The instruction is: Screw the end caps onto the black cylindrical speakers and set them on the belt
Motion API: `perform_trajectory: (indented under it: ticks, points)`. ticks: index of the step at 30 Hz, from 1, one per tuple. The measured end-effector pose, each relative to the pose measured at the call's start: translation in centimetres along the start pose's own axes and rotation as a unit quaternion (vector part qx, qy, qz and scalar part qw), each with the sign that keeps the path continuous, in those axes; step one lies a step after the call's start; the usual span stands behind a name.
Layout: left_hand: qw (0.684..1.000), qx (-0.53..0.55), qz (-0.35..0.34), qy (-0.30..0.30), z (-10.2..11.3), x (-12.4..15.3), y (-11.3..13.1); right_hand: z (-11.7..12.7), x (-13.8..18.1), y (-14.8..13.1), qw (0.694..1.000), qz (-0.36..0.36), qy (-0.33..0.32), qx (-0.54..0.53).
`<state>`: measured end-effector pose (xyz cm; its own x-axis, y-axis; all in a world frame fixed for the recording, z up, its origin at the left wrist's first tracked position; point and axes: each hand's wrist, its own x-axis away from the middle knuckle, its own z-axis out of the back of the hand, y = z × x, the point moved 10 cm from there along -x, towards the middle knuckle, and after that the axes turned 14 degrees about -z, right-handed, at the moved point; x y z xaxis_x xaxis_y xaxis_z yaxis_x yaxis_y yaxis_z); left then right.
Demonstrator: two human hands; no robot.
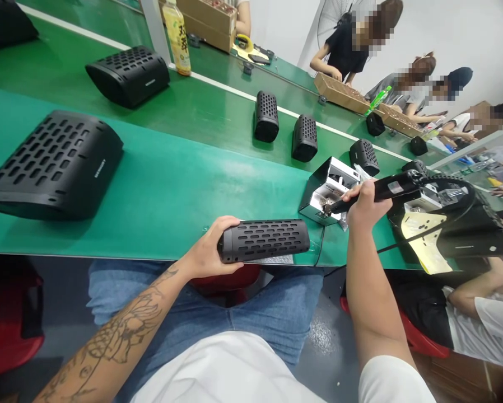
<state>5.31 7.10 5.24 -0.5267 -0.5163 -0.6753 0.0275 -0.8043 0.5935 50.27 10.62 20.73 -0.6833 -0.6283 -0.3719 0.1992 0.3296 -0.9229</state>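
Observation:
My left hand (209,252) is wrapped round the near end of a black perforated speaker housing (264,240), which lies lengthwise at the front edge of the green bench (171,190). My right hand (363,204) grips a black electric screwdriver (386,187) with a coiled cable. Its tip points into a small metal screw feeder box (329,187) just right of the housing.
A large black speaker shell (54,165) lies at the left, another (129,75) behind it. Several small black housings (266,115) ride the green belt. A drink bottle (179,36) stands at the back. Other people work at cardboard trays (339,92) far right; a seated person's arm (478,294) is close by.

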Motion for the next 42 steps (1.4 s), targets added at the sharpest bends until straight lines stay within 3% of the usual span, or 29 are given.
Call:
perform_trajectory:
  ticks: [3,7,9,12,15,18,22,34,42]
  points:
    - [1.0,0.006,0.004,0.004,-0.1,-0.2,0.0,-0.1,1.4,-1.2,1.0,-0.004,-0.012,-0.006]
    - [0.999,0.028,0.02,-0.003,-0.5,-0.4,-0.1,-0.9,5.7,-6.0,0.995,-0.001,-0.052,-0.083]
    - [0.999,0.037,0.03,-0.006,-0.6,-0.5,-0.2,-2.8,9.5,-9.0,0.981,-0.001,-0.133,-0.142]
    - [0.998,0.045,0.04,-0.006,-0.8,-0.5,-0.2,-7.5,16.2,-12.2,0.94,-0.033,-0.287,-0.183]
    - [0.997,0.056,0.046,0.001,-0.9,-0.6,-0.2,-11.7,21.4,-13.8,0.902,-0.028,-0.377,-0.21]
    - [0.996,0.063,0.057,0.003,-1.2,-0.6,-0.3,-14.7,23.4,-13.1,0.893,-0.038,-0.402,-0.198]
    - [0.996,0.066,0.058,0.004,-1.4,-0.8,-0.2,-16.7,24.1,-11.7,0.892,-0.057,-0.415,-0.168]
    - [0.997,0.028,0.073,-0.028,-1.7,-1.1,-0.1,-17.2,25.4,-9.2,0.859,-0.081,-0.489,-0.129]
    - [0.995,0.021,0.09,-0.027,-1.5,-1.0,-0.4,-17.4,25.7,-7.2,0.858,-0.098,-0.491,-0.119]
